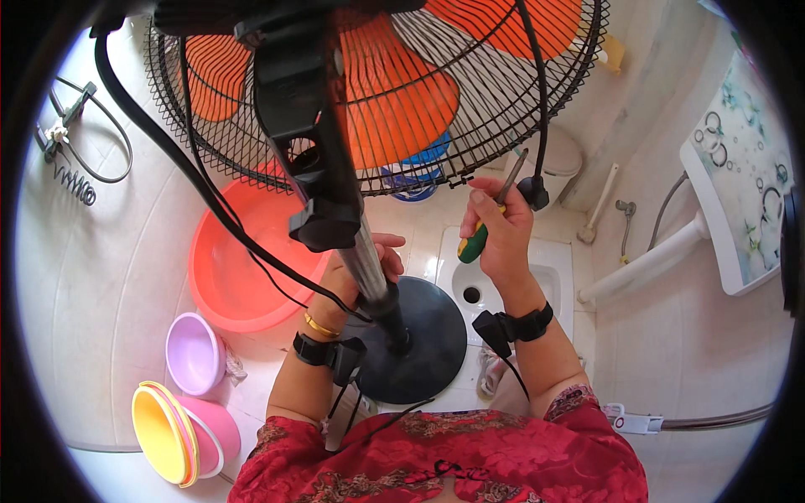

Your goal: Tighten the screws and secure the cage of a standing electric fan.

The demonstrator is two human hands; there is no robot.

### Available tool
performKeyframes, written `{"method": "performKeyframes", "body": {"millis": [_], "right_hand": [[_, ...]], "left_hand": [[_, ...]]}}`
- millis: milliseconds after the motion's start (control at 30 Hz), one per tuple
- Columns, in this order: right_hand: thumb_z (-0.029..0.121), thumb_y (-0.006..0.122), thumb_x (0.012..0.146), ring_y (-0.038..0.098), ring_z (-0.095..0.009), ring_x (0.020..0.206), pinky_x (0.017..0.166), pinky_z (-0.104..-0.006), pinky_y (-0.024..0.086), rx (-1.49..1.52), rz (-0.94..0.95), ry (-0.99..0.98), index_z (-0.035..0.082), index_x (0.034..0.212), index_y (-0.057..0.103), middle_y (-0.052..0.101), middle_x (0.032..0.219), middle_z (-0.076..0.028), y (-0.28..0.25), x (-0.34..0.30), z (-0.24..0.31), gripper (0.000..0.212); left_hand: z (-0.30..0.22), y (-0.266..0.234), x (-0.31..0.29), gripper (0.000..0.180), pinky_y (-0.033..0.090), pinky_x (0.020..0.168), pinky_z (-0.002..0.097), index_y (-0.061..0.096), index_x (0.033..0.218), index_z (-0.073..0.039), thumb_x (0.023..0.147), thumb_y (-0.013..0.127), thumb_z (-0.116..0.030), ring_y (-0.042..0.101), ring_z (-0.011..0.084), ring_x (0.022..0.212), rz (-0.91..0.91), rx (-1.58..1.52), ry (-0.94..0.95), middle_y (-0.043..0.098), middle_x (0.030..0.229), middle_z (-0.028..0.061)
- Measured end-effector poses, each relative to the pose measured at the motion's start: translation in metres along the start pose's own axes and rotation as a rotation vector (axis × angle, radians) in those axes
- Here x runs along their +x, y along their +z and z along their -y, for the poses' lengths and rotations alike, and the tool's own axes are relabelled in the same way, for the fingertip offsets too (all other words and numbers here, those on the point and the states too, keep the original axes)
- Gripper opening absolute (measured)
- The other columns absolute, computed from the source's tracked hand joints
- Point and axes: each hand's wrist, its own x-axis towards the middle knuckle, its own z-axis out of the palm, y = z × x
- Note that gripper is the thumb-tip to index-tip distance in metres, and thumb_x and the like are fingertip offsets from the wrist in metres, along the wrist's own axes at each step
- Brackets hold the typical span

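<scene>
A floor fan with orange blades (394, 101) behind a black wire cage rises in front of me. Its metal pole (362, 260) stands on a round black base (428, 339). My left hand (390, 254) reaches behind the pole, its fingers curling around on the right side; the pole hides part of the palm. In my right hand (506, 230), closed, is a screwdriver (474, 245) with a green and yellow handle. Its shaft slants up and away, just below the cage's rim. A black knob (323, 225) sticks out from the pole's upper part.
On the left stand a large coral basin (256, 312), a purple bucket (194, 356) and yellow and pink buckets (159, 432). A squat toilet (537, 285) is set in the floor at right. A patterned white panel (738, 168) hangs on the right wall. Black cables (226, 214) droop beside the pole.
</scene>
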Motion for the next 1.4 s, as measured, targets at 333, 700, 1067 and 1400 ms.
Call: {"method": "performKeyframes", "body": {"millis": [333, 700, 1067, 1400], "right_hand": [[0.019, 0.041, 0.092, 0.052, -0.012, 0.055, 0.051, -0.0228, 0.042, 0.150, 0.005, 0.099, 0.001, 0.091, 0.052, 0.052, 0.066, -0.005, 0.026, -0.021, -0.021, 0.021], [0.020, 0.041, 0.093, 0.055, -0.019, 0.092, 0.082, -0.0333, 0.045, 0.382, 0.210, 0.080, 0.001, 0.101, 0.054, 0.058, 0.096, -0.010, 0.054, -0.036, -0.042, 0.024], [0.005, 0.049, 0.085, 0.058, -0.016, 0.072, 0.065, -0.0309, 0.049, -0.037, -0.007, -0.068, 0.000, 0.094, 0.055, 0.060, 0.081, -0.009, -0.001, -0.011, -0.016, 0.012], [0.011, 0.051, 0.086, 0.056, -0.017, 0.062, 0.056, -0.0297, 0.047, -0.105, -0.004, -0.008, 0.000, 0.090, 0.054, 0.059, 0.075, -0.009, 0.013, 0.007, 0.025, 0.012]], "left_hand": [[0.003, -0.006, 0.005, 0.040, 0.046, 0.071, 0.0277, 0.051, 0.112, 0.003, 0.086, 0.053, -0.027, 0.057, 0.0177, 0.079, 0.004, -0.072, -0.064, 0.059, 0.090, 0.0108], [0.016, -0.019, 0.004, 0.034, 0.047, 0.067, 0.0238, 0.052, 0.111, 0.002, 0.084, 0.055, -0.020, 0.058, 0.0125, 0.078, 0.053, 0.018, -0.135, 0.059, 0.090, 0.0079], [-0.009, -0.031, -0.006, 0.018, 0.041, 0.049, 0.0204, 0.058, 0.084, -0.001, 0.081, 0.053, -0.018, 0.049, 0.0089, 0.051, -0.223, -0.156, -0.008, 0.053, 0.066, 0.0010], [-0.020, -0.026, -0.004, 0.019, 0.038, 0.047, 0.0201, 0.056, 0.081, 0.001, 0.079, 0.055, -0.017, 0.047, 0.0081, 0.049, -0.270, -0.041, 0.061, 0.050, 0.058, 0.0009]]}}
